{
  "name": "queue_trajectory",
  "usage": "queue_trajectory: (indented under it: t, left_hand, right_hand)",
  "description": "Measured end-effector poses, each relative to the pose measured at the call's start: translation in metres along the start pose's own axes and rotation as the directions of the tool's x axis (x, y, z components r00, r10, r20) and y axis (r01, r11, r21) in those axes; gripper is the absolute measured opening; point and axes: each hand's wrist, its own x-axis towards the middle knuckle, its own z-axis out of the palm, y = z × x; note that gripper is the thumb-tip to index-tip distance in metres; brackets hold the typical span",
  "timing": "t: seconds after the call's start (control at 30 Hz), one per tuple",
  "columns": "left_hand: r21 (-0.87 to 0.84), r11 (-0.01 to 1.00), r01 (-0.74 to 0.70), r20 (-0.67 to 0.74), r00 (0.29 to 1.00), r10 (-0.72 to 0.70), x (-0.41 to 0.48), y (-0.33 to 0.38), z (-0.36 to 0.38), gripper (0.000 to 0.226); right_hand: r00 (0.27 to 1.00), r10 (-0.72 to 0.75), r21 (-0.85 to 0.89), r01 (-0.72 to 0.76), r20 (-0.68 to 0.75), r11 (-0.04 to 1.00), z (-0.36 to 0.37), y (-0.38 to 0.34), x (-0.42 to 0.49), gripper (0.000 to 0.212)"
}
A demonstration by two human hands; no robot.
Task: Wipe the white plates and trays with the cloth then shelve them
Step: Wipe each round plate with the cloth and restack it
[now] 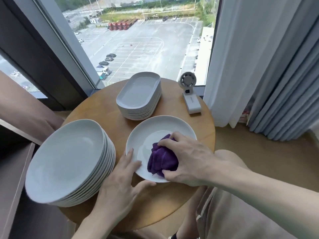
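A single white round plate [155,128] lies on the round wooden table [96,111] near its front. My right hand [188,161] grips a bunched purple cloth [162,159] and holds it down inside that plate. My left hand [122,180] steadies the plate at its near left rim, fingers straight along the edge and thumb under the front. A tall stack of white round plates [69,159] stands at the left. A stack of white oval trays [139,95] stands at the back of the table.
A small white desk fan [189,94] stands at the table's back right. Behind is a large window; grey curtains [259,66] hang at the right. A dark shelf unit [15,178] sits at the left, close to the plate stack. My knee [231,161] is by the table's right edge.
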Motion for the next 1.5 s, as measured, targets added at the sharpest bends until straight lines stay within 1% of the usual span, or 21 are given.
queue_trajectory:
  t: [0.17, 0.33, 0.4, 0.5, 0.57, 0.67, 0.83, 0.97, 1.03, 1.1, 1.23, 1.37, 1.5]
  left_hand:
    - [-0.029, 0.999, -0.024, -0.005, 1.0, 0.024, 0.001, -0.006, 0.002, 0.061]
    - [-0.042, 0.998, -0.041, -0.025, 0.999, 0.04, 0.002, -0.007, 0.001, 0.058]
    - [-0.04, 0.998, -0.05, -0.028, 0.998, 0.049, 0.002, -0.007, 0.0, 0.058]
    - [-0.046, 0.996, -0.077, -0.032, 0.997, 0.076, 0.003, -0.006, -0.002, 0.057]
    - [-0.034, 0.994, -0.102, -0.043, 0.994, 0.101, 0.004, -0.002, -0.005, 0.061]
    - [-0.005, 0.991, -0.131, -0.069, 0.989, 0.13, 0.003, 0.003, -0.005, 0.056]
    - [0.055, 0.981, -0.186, -0.168, 0.967, 0.193, 0.003, 0.004, -0.01, 0.05]
    - [0.082, 0.98, -0.181, -0.201, 0.96, 0.194, 0.006, 0.006, -0.018, 0.047]
    - [0.059, 0.981, -0.186, -0.21, 0.958, 0.195, 0.007, 0.009, -0.02, 0.047]
    - [-0.008, 0.983, -0.184, -0.211, 0.961, 0.178, 0.008, 0.012, -0.021, 0.046]
    - [-0.078, 0.984, -0.161, -0.207, 0.968, 0.142, 0.009, 0.009, -0.023, 0.043]
    - [-0.067, 0.977, -0.202, -0.224, 0.957, 0.183, 0.009, 0.012, -0.023, 0.048]
    - [-0.008, 0.976, -0.216, -0.268, 0.941, 0.206, 0.008, 0.012, -0.022, 0.035]
  right_hand:
    - [0.991, -0.039, 0.116, 0.054, -0.131, 0.992, -0.003, 0.004, -0.005, 0.068]
    - [0.977, -0.009, 0.173, 0.047, -0.213, 0.984, -0.008, 0.008, -0.003, 0.071]
    - [0.976, -0.002, 0.172, 0.041, -0.216, 0.984, -0.008, 0.01, -0.002, 0.071]
    - [0.983, -0.006, 0.162, 0.036, -0.182, 0.986, -0.005, 0.013, -0.002, 0.07]
    - [0.986, -0.015, 0.149, 0.04, -0.168, 0.988, -0.003, 0.015, -0.002, 0.07]
    - [0.984, -0.017, 0.153, 0.045, -0.178, 0.987, -0.002, 0.017, -0.001, 0.07]
    - [0.973, -0.022, 0.185, 0.066, -0.232, 0.98, -0.005, 0.013, 0.0, 0.07]
    - [0.954, 0.015, 0.223, 0.055, -0.299, 0.973, -0.012, 0.015, 0.001, 0.073]
    - [0.948, 0.038, 0.255, 0.046, -0.317, 0.966, -0.015, 0.017, 0.002, 0.072]
    - [0.942, 0.056, 0.277, 0.04, -0.331, 0.96, -0.018, 0.02, 0.004, 0.071]
    - [0.938, 0.073, 0.287, 0.029, -0.339, 0.958, -0.018, 0.021, 0.008, 0.07]
    - [0.937, 0.074, 0.297, 0.033, -0.341, 0.954, -0.015, 0.021, 0.008, 0.069]
    - [0.939, 0.078, 0.304, 0.03, -0.336, 0.952, -0.015, 0.02, 0.008, 0.07]
